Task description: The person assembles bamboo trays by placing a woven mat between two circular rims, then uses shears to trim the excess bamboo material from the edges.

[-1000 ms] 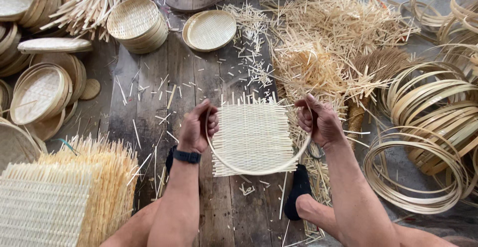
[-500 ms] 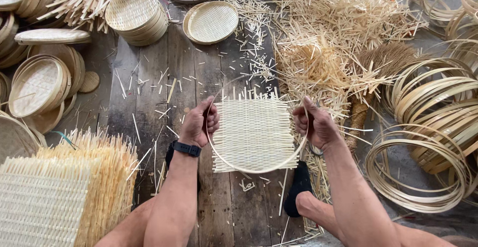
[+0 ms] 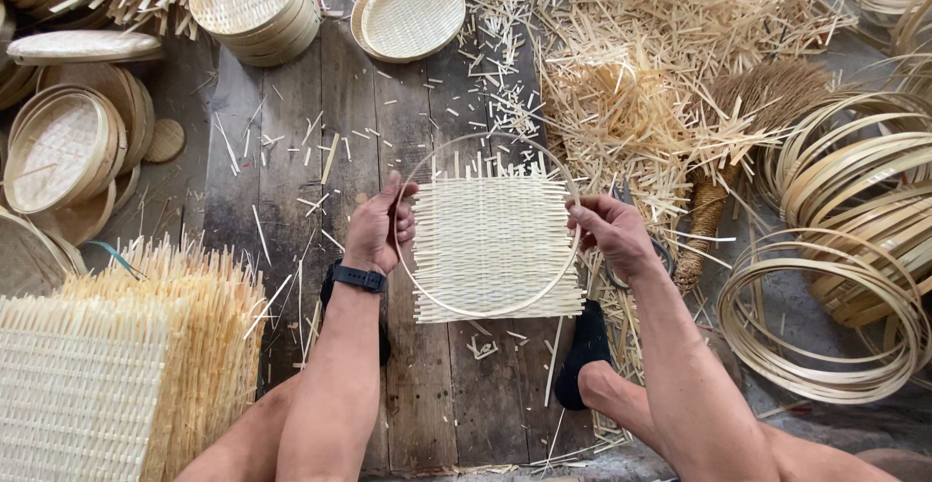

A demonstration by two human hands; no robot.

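The square woven bamboo mat (image 3: 495,247) is held above the plank floor (image 3: 291,152) with a thin bamboo hoop (image 3: 482,142) laid over it. The left hand (image 3: 379,230) and right hand (image 3: 607,232) grip mat and hoop together at opposite edges. Bamboo rings (image 3: 854,210) lie right.

A stack of round woven trays (image 3: 254,6) is sitting at the top of the plank floor (image 3: 282,152), with 1 single shallow tray (image 3: 413,14) lying just beside it. More finished trays (image 3: 60,147) are leaning together at the left edge. A pile of square woven mats (image 3: 107,385) is resting at lower left. Loose bamboo offcuts (image 3: 660,65) are spreading across the upper right, a straw brush (image 3: 714,191) is lying among them, and coiled bamboo hoops (image 3: 845,249) are crowding the right side.
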